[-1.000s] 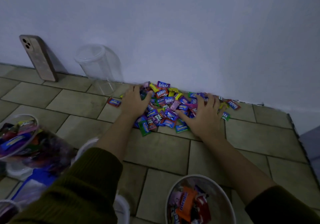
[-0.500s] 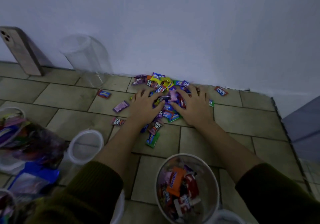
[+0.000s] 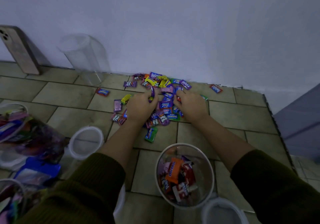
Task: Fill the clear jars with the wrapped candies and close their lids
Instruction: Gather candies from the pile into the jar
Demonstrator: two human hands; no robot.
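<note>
A pile of wrapped candies (image 3: 162, 92) lies on the tiled floor by the wall. My left hand (image 3: 140, 107) curls round a clump of them at the pile's left side. On the right side my right hand (image 3: 191, 107) grips more candies. An open clear jar (image 3: 185, 175), partly filled with candies, stands close in front of me between my forearms. An empty clear jar (image 3: 83, 56) stands against the wall at the back left. A white-rimmed lid (image 3: 86, 142) lies on the floor to the left.
A phone (image 3: 17, 49) leans on the wall at far left. Filled jars and a blue candy bag (image 3: 37, 170) crowd the left edge. Another white lid (image 3: 223, 213) lies at the bottom right. Stray candies (image 3: 216, 88) lie by the wall.
Both hands went from flat on the pile to curled round handfuls, dragging candies toward me. The view tilted down and the jar between my arms came into fuller sight.
</note>
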